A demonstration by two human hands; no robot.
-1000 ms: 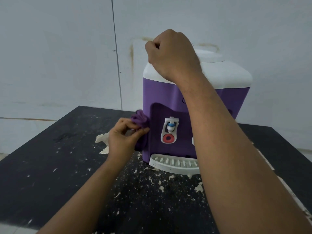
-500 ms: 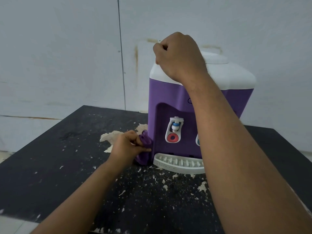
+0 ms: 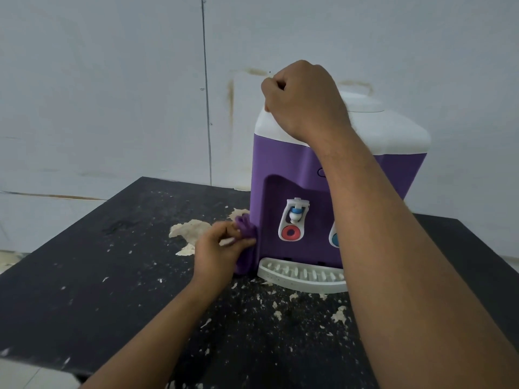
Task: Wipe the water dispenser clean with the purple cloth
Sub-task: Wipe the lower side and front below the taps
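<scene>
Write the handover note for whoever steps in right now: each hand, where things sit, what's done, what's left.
Left hand: grip shut on the purple cloth, pressed to the lower left front edge of the water dispenser.
Right hand: fisted on the white top, steadying it.
Dispenser stands upright at the back of the black table, drip tray in front.
Done: cannot tell which surfaces are already wiped.
Left: presumably front panel, taps, tray, top, right side.

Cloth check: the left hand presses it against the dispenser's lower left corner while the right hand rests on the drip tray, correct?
Not quite. In the head view the right hand rests on the dispenser's white top, not the drip tray. The left hand does press the cloth there.
</scene>
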